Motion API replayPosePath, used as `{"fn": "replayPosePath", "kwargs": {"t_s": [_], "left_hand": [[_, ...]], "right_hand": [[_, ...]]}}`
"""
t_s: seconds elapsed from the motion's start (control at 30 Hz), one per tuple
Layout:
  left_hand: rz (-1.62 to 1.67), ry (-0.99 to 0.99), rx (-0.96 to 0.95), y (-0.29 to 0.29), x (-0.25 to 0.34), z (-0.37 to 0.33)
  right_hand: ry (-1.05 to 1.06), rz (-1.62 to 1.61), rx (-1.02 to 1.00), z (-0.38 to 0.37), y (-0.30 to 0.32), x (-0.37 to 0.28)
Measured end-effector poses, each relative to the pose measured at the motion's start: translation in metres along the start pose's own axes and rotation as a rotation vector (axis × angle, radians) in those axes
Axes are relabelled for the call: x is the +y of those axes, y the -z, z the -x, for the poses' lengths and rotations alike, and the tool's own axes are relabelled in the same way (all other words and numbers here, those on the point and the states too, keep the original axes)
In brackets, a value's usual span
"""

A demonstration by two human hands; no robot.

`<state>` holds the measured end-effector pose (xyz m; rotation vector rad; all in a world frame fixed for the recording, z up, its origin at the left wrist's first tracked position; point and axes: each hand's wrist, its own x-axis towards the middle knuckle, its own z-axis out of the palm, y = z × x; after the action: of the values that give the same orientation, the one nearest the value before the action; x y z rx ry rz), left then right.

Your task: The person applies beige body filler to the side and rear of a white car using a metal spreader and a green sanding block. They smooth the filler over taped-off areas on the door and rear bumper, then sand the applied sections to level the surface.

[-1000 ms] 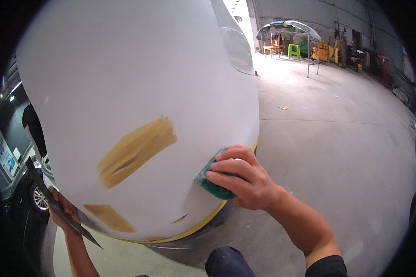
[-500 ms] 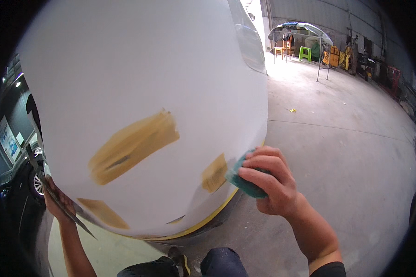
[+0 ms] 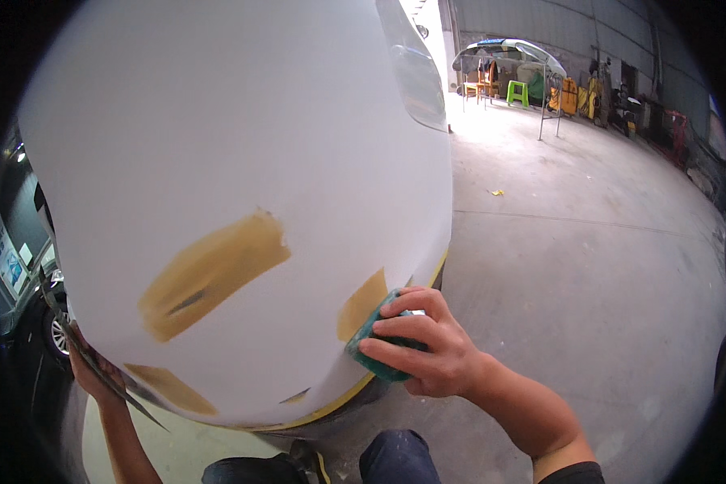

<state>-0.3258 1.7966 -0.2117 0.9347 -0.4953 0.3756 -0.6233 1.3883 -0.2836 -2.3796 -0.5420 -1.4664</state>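
Note:
A white curved car bumper (image 3: 242, 129) fills the middle of the view, with tan filler patches on it. The large patch (image 3: 218, 270) has a dark streak, and a smaller patch (image 3: 361, 305) sits near the right edge. My right hand (image 3: 427, 343) is closed over a green sanding block (image 3: 383, 363), fingers spread across its back. The block lies against the bumper at the small patch's lower right edge, partly covering it. My left hand (image 3: 97, 375) is closed at a thin dark strip (image 3: 109, 379) along the bumper's left end; its fingers are partly hidden.
Yellow tape (image 3: 331, 410) runs along the bumper's lower edge. A dark car (image 3: 36, 339) stands at the left. Farther back on the concrete floor (image 3: 573, 282) are another car panel (image 3: 512, 47) on a metal stand and a green stool (image 3: 518, 93). My legs (image 3: 395, 460) are below.
My right hand has moved the sanding block left and downward, onto the small patch's lower right edge. My left hand stays at the strip. The whole view has shifted slightly.

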Motion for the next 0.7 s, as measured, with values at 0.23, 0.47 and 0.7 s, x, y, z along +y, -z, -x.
{"fn": "replayPosePath", "kwargs": {"t_s": [0.23, 0.47, 0.7], "left_hand": [[0.092, 0.024, -0.231, 0.029, -0.010, -0.018], [0.090, 0.037, -0.216, 0.031, -0.008, -0.019], [0.006, 0.044, -0.251, 0.079, -0.012, -0.046]], "right_hand": [[-0.050, 0.019, 0.085, 0.005, 0.026, 0.000], [-0.325, -0.052, 0.358, 0.032, 0.025, 0.025], [-1.090, -1.109, 0.758, 0.030, 0.017, 0.015]]}}
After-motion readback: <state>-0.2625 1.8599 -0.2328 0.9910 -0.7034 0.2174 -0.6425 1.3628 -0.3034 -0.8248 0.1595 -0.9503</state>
